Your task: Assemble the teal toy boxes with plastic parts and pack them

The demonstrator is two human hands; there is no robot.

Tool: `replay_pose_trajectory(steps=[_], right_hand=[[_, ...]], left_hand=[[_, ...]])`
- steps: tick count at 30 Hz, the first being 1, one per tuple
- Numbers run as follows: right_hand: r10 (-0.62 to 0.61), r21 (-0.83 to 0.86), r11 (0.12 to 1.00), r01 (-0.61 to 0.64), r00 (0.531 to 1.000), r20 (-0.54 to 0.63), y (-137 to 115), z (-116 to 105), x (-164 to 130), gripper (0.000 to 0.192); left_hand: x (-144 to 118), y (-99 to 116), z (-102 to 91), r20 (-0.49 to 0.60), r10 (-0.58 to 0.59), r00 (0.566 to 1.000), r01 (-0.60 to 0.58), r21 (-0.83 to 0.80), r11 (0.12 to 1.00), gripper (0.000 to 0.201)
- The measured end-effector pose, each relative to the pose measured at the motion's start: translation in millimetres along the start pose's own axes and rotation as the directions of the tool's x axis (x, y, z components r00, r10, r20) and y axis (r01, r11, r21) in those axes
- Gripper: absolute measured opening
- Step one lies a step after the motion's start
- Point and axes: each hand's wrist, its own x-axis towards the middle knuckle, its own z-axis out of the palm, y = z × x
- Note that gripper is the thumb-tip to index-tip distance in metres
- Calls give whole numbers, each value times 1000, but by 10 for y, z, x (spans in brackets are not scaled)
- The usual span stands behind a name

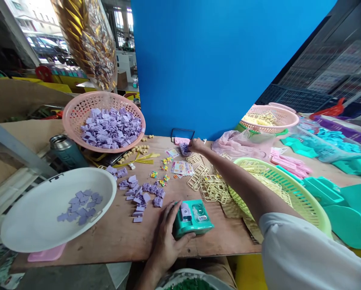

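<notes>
Head view looks down on a wooden table [117,237] set against a bright blue panel [216,60]. Low in the middle of the frame, the left hand [167,237] grips the left side of a teal toy housing [192,217], fingers curled over its near edge and thumb along the front; the housing lies flat on the table close to its near edge, with a small lilac piece fitted in its top. The right hand [196,145] is stretched far up the middle of the frame to the back of the table, fingers closed around a small patterned lilac card [185,150], just beside a pink piece [180,140]. The white sleeve [307,253] of that arm fills the lower right corner.

Between the two hands lie loose lilac clips [144,195], sticker sheets [180,167] and tiny coloured beads [162,179]. Right of them, cream plastic frames [212,187] spill from a green basket [313,205]. At the upper left, a pink basket [77,117] holds a heap of lilac parts, and below it a white bowl [26,229] holds a few more. A metal flask [67,151] lies between these two. On the right of the frame are teal mouldings [349,205], pink strips [289,165] and a second pink basket [289,119].
</notes>
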Motion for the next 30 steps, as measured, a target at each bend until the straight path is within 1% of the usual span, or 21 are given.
replay_pose_trajectory(steps=[3, 5, 7, 8, 10, 11, 12, 13, 14, 15, 16, 17, 18, 19, 21, 22, 24, 25, 27, 29, 30], right_hand=[[66, 172, 983, -67, 998, 15, 43, -55, -42, 33], [72, 302, 951, -67, 997, -3, 54, -133, -96, 31], [45, 437, 899, -21, 998, -45, 43, -238, -197, 31], [18, 503, 864, 20, 997, -70, 28, -293, -276, 32], [-57, 620, 776, 116, 992, -115, -20, -386, -505, 39], [-95, 664, 731, 158, 987, -130, -54, -414, -658, 42], [-139, 710, 675, 201, 980, -144, -94, -426, -836, 45], [-195, 762, 599, 247, 968, -161, -142, -421, -1033, 46], [-261, 813, 503, 294, 948, -182, -196, -399, -1244, 45], [-335, 858, 386, 340, 918, -213, -257, -363, -1460, 43], [-409, 887, 268, 377, 878, -250, -322, -315, -1672, 38], [-471, 896, 166, 412, 831, -295, -389, -260, -1873, 33], [-516, 885, 101, 454, 785, -344, -454, -199, -2056, 28], [-542, 858, 83, 507, 746, -388, -515, -135, -2217, 24], [-538, 766, 112, 633, 687, -489, -615, -8, -2468, 17], [-511, 708, 149, 690, 667, -542, -653, 49, -2564, 15], [-419, 586, 259, 767, 636, -648, -705, 137, -2713, 11], [-373, 522, 319, 791, 612, -698, -722, 163, -2773, 12], [-326, 388, 428, 816, 540, -776, -745, 178, -2875, 16], [-348, 270, 480, 834, 464, -814, -760, 158, -2951, 16], [-366, 235, 489, 840, 442, -819, -766, 141, -2979, 16]], left_hand=[[-3, -12, 11, -2, 7, 1000, -7, 4, 1000, 83], [-8, -45, 23, -2, 23, 1000, -23, 5, 1000, 80], [-10, -88, 24, -21, 71, 997, -71, -5, 997, 84], [-6, -101, 14, -53, 107, 993, -108, -13, 994, 88], [15, -76, -36, -165, 177, 970, -183, -19, 983, 88], [35, -28, -76, -229, 199, 953, -210, -24, 977, 80], [63, 47, -124, -287, 204, 936, -226, -45, 973, 65], [99, 145, -175, -326, 185, 927, -224, -87, 971, 49], [143, 259, -226, -339, 161, 927, -228, -168, 959, 34], [195, 380, -271, -335, 98, 937, -201, -287, 937, 29], [251, 499, -307, -304, 23, 953, -150, -404, 903, 30], [307, 605, -332, -245, -38, 969, -93, -502, 860, 34], [358, 693, -345, -188, -91, 978, -39, -592, 805, 41], [399, 760, -347, -144, -137, 980, 7, -663, 749, 46], [443, 841, -332, -102, -221, 970, 72, -747, 661, 50], [447, 861, -322, -102, -258, 961, 87, -772, 630, 49], [438, 882, -308, -127, -320, 939, 93, -802, 590, 48], [432, 888, -306, -140, -342, 929, 90, -812, 577, 47], [429, 897, -303, -158, -363, 918, 79, -825, 560, 46], [435, 903, -294, -142, -348, 927, 78, -832, 549, 44], [438, 904, -283, -125, -334, 934, 82, -837, 541, 44]])
